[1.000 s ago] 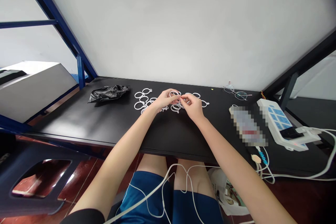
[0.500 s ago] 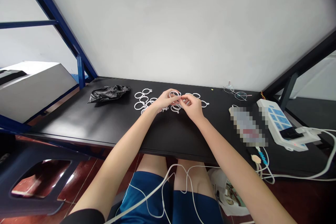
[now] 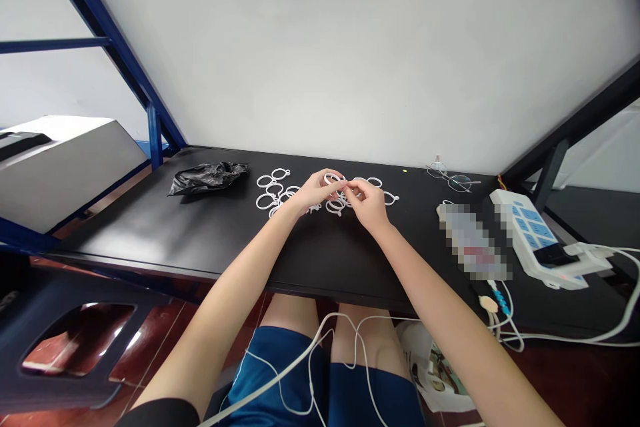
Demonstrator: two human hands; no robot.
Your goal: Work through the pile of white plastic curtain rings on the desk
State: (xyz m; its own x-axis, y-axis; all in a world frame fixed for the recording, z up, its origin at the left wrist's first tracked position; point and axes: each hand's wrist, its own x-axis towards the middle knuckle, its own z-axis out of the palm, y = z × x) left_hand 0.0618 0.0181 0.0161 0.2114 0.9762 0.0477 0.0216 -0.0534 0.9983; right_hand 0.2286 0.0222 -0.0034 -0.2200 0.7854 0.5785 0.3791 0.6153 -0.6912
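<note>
Both hands meet above the black desk point(image 3: 320, 260), fingertips close together. My left hand point(image 3: 316, 192) is closed on a white curtain ring point(image 3: 332, 178), held up and tilted. My right hand point(image 3: 367, 200) pinches at the right side of this ring; its fingertips partly cover the small end there. Under and around the hands lie several more white rings, each with a small eyelet. One group of rings point(image 3: 266, 201) lies left of my left hand. Others, such as the ring point(image 3: 391, 198), lie by my right hand, and some are partly hidden beneath the hands.
A crumpled black plastic bag point(image 3: 207, 178) lies on the left. To the right are glasses point(image 3: 450, 177), a blurred-out phone point(image 3: 473, 243) with a cable, and a white power strip point(image 3: 533, 233). White cables point(image 3: 320, 340) cross my lap. The wall point(image 3: 340, 53) stands behind the desk.
The held ring has tilted slightly and shifted a little to the right between my fingers. Both hands stay in nearly the same place, and the rings on the desk have not moved.
</note>
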